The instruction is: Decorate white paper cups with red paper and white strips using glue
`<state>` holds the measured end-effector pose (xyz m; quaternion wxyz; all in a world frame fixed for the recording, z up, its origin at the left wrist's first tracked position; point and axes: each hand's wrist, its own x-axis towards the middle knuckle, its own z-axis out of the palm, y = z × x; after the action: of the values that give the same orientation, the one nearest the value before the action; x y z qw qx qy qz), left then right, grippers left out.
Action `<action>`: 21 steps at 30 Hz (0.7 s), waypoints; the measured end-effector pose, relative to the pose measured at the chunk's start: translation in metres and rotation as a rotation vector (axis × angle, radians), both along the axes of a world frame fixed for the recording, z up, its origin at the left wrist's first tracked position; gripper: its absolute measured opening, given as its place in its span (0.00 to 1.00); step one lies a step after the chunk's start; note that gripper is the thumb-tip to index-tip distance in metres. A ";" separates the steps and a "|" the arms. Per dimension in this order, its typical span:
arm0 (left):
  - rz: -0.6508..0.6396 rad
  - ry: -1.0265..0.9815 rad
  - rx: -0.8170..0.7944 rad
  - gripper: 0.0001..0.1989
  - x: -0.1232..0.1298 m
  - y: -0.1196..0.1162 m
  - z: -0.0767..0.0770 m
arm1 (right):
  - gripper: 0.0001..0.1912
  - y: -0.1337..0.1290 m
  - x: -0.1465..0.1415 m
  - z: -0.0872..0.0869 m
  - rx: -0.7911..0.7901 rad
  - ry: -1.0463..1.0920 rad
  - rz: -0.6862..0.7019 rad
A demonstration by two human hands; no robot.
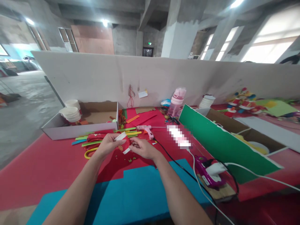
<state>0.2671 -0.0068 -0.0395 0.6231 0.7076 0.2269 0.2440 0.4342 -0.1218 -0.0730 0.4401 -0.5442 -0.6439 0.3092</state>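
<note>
Between my two hands is a small red piece (126, 144) with white strips at its upper left and lower edge. My left hand (109, 144) pinches its left side by the upper white strip (120, 136). On the right side, my right hand (142, 147) has its fingers closed at the edge of the piece, near the lower white strip (127, 151). A pink glue gun (147, 129) lies just beyond my right hand. Coloured strips (93, 142) and yellow-handled scissors (88, 153) lie by my left hand. Small green scraps are scattered below the piece.
A white box (81, 129) with paper cups stands at the back left. To the right are a green-sided box (211, 140), a pink bottle (177, 101) and a purple power strip (207, 175) with cables. Blue sheets (140, 190) lie in front.
</note>
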 end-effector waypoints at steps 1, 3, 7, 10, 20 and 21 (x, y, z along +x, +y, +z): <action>-0.001 0.005 0.003 0.11 0.000 0.000 0.000 | 0.16 0.000 0.001 0.000 -0.006 -0.006 0.009; -0.002 0.007 0.002 0.12 0.001 0.000 -0.001 | 0.15 -0.001 0.001 0.000 -0.009 -0.040 0.021; 0.036 -0.007 -0.014 0.12 0.004 0.000 -0.003 | 0.12 -0.003 -0.005 0.007 0.025 -0.209 -0.019; 0.077 -0.016 -0.039 0.12 0.006 -0.001 -0.006 | 0.10 -0.004 -0.012 0.010 0.057 -0.323 -0.076; 0.105 -0.081 -0.173 0.14 0.001 0.001 -0.003 | 0.15 0.003 -0.006 0.009 0.096 -0.117 -0.186; 0.116 -0.074 -0.159 0.14 0.001 0.002 -0.002 | 0.13 0.002 -0.006 0.009 0.084 -0.076 -0.178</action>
<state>0.2679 -0.0052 -0.0419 0.6702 0.6321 0.2630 0.2865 0.4280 -0.1195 -0.0636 0.4635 -0.5916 -0.6218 0.2205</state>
